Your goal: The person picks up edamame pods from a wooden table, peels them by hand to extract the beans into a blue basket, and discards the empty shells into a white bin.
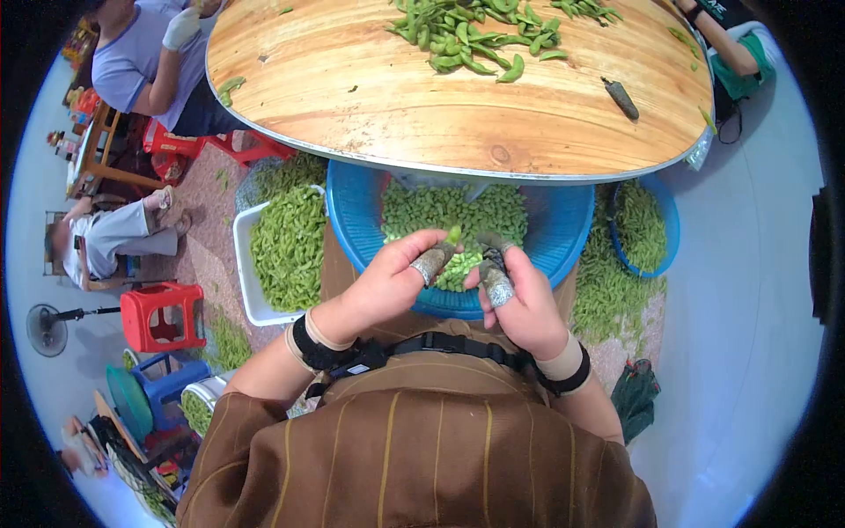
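Observation:
My left hand (396, 268) pinches a green soybean pod (453, 235) between thumb and forefinger, with a grey wrap on the thumb. Close beside it, my right hand (519, 295) has its thumb and fingers drawn together, with grey, worn wraps on them. Whatever lies between those fingers is too small to make out. Both hands hover over a blue plastic basin (352, 224), which holds a heap of shelled green soybeans (453, 211). The basin's far side passes under the table edge.
A round wooden table (370, 114) carries soybean pods (475, 35) and a dark, tube-shaped object (621, 99). Pods fill a white tub (246, 264) at left and a blue bucket (676, 229) at right. Other people sit around; a red stool (158, 312) stands at left.

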{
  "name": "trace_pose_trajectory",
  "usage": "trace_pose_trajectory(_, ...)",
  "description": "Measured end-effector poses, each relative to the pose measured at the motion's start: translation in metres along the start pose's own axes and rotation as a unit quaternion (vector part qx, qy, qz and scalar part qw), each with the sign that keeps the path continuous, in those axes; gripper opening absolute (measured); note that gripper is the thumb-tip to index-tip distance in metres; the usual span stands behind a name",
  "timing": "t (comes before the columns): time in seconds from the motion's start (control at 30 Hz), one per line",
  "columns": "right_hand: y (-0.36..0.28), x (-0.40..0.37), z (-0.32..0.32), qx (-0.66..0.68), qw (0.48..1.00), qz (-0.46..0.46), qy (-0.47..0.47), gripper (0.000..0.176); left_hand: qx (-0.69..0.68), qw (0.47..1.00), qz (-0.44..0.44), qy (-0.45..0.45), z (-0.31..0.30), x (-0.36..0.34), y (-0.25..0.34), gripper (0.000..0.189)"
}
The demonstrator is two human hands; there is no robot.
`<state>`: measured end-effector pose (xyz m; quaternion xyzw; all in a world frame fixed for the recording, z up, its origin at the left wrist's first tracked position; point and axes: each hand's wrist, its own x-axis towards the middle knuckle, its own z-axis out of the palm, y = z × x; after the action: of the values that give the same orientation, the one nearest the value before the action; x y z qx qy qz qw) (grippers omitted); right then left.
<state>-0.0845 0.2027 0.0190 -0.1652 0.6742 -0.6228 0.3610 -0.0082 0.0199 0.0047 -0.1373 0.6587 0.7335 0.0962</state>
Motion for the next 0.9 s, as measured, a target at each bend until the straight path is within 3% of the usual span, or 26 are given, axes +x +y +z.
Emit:
trace_pose_trajectory(0.1,-0.008,-0.001,-0.002,0.039,0.999,-0.005,-0.036,0.04,0.075,0.996,0.043,-0.006,0.006,-0.002,0.007,0.025)
trace_pose_trajectory(0.4,-0.002,0.002,0.0,0.139,0.987,0.02,-0.076,0.031,0.203,0.968,0.15,0.004,0.004,-0.003,-0.003,0.025)
trace_pose_trajectory(0.5,-0.003,0.002,-0.003,0.211,0.971,0.08,-0.075,0.027,0.258,0.946,0.195,0.012,0.004,-0.002,0.002,0.023)
trace_pose_trajectory(0.53,-0.004,0.001,-0.005,0.257,0.956,0.105,-0.099,0.027,-0.001,0.996,0.055,-0.066,0.002,-0.003,0.003,0.023)
trace_pose_trajectory(0.57,-0.005,0.0,-0.006,0.301,0.937,0.129,-0.122,0.028,-0.26,0.952,-0.091,-0.137,0.001,-0.004,0.006,0.024)
trace_pose_trajectory(0.6,-0.003,-0.002,-0.003,0.302,0.936,0.13,-0.122,0.028,-0.261,0.951,-0.092,-0.136,0.002,-0.005,0.01,0.024)
trace_pose_trajectory(0.67,0.007,-0.006,0.003,0.235,0.967,0.027,-0.098,0.03,-0.38,0.896,-0.14,-0.183,0.004,-0.008,0.018,0.026)
trace_pose_trajectory(0.7,0.016,-0.001,0.005,0.11,0.989,-0.073,-0.07,0.033,-0.369,0.902,-0.151,-0.17,0.004,-0.007,0.018,0.026)
trace_pose_trajectory(0.8,0.012,0.005,-0.004,0.079,0.995,-0.026,-0.053,0.03,-0.324,0.922,-0.158,-0.145,-0.001,-0.005,0.011,0.026)
trace_pose_trajectory(0.9,0.008,0.008,-0.012,0.142,0.986,0.027,-0.087,0.025,-0.295,0.925,-0.184,-0.153,0.001,-0.007,0.018,0.028)
